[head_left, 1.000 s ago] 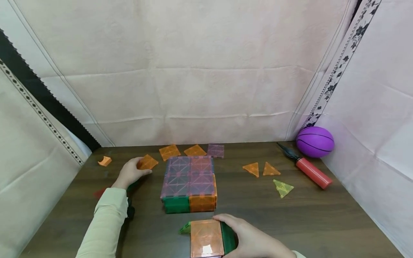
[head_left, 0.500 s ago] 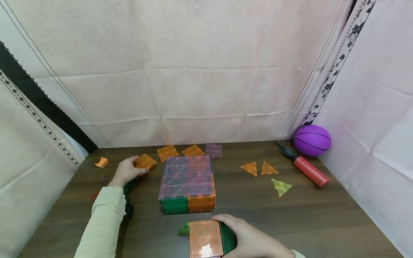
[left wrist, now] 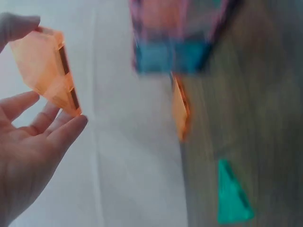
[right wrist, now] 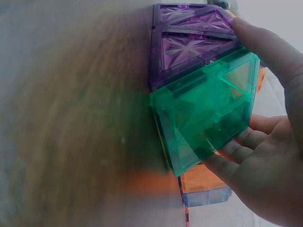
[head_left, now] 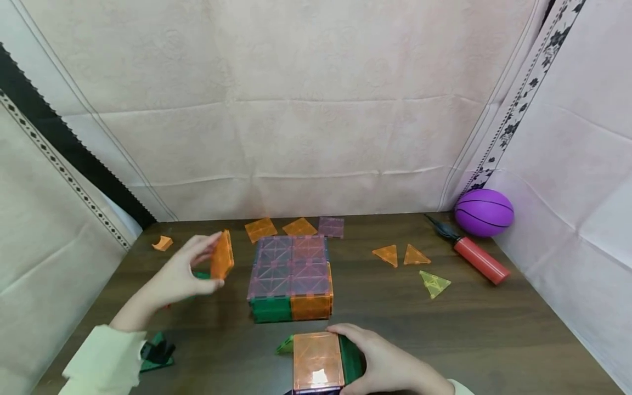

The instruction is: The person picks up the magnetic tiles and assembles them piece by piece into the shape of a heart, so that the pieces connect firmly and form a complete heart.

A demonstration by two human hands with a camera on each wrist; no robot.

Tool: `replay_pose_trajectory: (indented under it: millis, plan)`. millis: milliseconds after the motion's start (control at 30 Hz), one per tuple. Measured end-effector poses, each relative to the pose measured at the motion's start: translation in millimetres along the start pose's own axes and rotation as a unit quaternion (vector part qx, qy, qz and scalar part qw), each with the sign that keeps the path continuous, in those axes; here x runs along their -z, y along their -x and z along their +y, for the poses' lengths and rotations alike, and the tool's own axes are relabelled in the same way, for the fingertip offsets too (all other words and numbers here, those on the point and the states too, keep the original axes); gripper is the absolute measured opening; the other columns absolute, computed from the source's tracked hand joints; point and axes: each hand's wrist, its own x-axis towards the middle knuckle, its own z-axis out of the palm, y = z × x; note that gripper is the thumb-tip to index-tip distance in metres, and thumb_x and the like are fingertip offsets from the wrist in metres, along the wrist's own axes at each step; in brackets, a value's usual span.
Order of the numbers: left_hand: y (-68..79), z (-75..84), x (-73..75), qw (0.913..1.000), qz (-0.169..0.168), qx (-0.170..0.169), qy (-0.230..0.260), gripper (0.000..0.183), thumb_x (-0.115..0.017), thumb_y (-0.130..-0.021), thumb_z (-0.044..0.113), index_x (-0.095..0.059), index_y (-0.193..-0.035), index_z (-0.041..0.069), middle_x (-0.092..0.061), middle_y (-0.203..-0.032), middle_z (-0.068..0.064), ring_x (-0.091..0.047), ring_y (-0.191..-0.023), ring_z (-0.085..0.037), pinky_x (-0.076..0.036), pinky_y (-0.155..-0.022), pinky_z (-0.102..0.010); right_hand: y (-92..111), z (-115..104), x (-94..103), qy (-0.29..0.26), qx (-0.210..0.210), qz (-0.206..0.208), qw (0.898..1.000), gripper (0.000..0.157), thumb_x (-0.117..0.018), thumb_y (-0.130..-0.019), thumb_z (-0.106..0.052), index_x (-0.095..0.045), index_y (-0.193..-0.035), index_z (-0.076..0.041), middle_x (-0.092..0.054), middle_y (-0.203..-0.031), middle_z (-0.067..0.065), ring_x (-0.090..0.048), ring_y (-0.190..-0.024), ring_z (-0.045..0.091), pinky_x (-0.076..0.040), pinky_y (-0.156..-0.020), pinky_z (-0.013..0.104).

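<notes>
My left hand (head_left: 185, 277) pinches an orange square magnetic tile (head_left: 222, 255) by its edges, thumb on one side and fingers on the other. The tile (left wrist: 45, 68) stands on edge, left of a flat box of magnetic tiles (head_left: 271, 271) with purple and pink tops and green and orange sides. At the table's front, my right hand (head_left: 385, 362) grips a smaller magnetic-tile block (head_left: 318, 359) with an orange top. Thumb and fingers span its green side (right wrist: 208, 109); purple tiles (right wrist: 189, 47) adjoin that side in the right wrist view. The block's lower part is cut off in the head view.
Orange tiles (head_left: 260, 229) and a purple tile (head_left: 331, 227) lie behind the box. Orange triangles (head_left: 386, 255), a yellow-green triangle (head_left: 434, 284), a red hand pump (head_left: 481, 260) and a purple ball (head_left: 484, 213) are right. Green pieces (head_left: 157, 362) lie around my left arm.
My left hand has raised the orange tile and turned it from nearly flat to upright. The left forearm has swung, uncovering green pieces. The right hand keeps its hold on the block.
</notes>
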Motion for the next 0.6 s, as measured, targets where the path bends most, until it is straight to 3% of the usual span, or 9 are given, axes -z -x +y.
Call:
replay_pose_trajectory:
  millis: [100, 200, 300, 433, 600]
  plan:
    - [19.3, 21.9, -16.6, 0.9979, -0.032, -0.056, 0.008, 0.100, -0.084, -0.067, 0.004, -0.031, -0.152, 0.016, -0.044, -0.130, -0.003, -0.049, -0.123, -0.022, -0.039, -0.101, -0.021, 0, -1, 0.1, -0.004, -0.006, -0.001, 1.000, 0.086, -0.081, -0.076, -0.042, -0.036, -0.147, -0.023, -0.048, -0.138, -0.002, -0.048, -0.117, 0.011, -0.045, -0.092, 0.031]
    - [34.9, 34.7, -38.0, 0.9929, -0.061, -0.097, 0.032, 0.099, -0.083, -0.064, 0.002, -0.035, -0.149, 0.014, -0.045, -0.129, 0.000, -0.048, -0.122, -0.014, -0.039, -0.102, -0.023, 0, -1, 0.1, -0.008, -0.007, -0.003, 1.000, 0.087, -0.081, -0.076, -0.042, -0.036, -0.147, -0.021, -0.048, -0.138, -0.002, -0.048, -0.116, 0.011, -0.045, -0.093, 0.031]
    - [47.5, 39.4, -60.8, 0.9877, -0.102, -0.093, 0.072, 0.091, -0.081, -0.065, 0.002, -0.038, -0.145, 0.010, -0.045, -0.130, -0.001, -0.047, -0.120, -0.010, -0.040, -0.103, -0.026, 0, -1, -0.2, -0.013, -0.008, -0.004, 1.000, 0.087, -0.081, -0.076, -0.042, -0.036, -0.147, -0.020, -0.048, -0.137, -0.002, -0.048, -0.116, 0.010, -0.045, -0.093, 0.031]
    - [58.6, 39.9, -89.9, 0.9803, -0.158, -0.053, 0.106, 0.083, -0.081, -0.070, 0.008, -0.038, -0.140, 0.008, -0.042, -0.131, -0.002, -0.046, -0.119, -0.010, -0.042, -0.102, -0.026, 0, -1, 0.0, -0.016, -0.012, -0.006, 1.000, 0.087, -0.080, -0.076, -0.042, -0.036, -0.147, -0.020, -0.047, -0.139, -0.002, -0.047, -0.119, 0.011, -0.044, -0.095, 0.032]
    - [63.8, 38.8, -116.5, 0.9735, -0.192, -0.037, 0.118, 0.079, -0.082, -0.074, 0.018, -0.038, -0.138, 0.003, -0.041, -0.131, -0.008, -0.044, -0.121, -0.010, -0.043, -0.101, -0.025, 0, 0, 0.0, -0.004, -0.002, -0.002, 1.000, 0.087, -0.080, -0.076, -0.043, -0.036, -0.147, -0.020, -0.047, -0.141, -0.001, -0.047, -0.123, 0.013, -0.044, -0.097, 0.033]
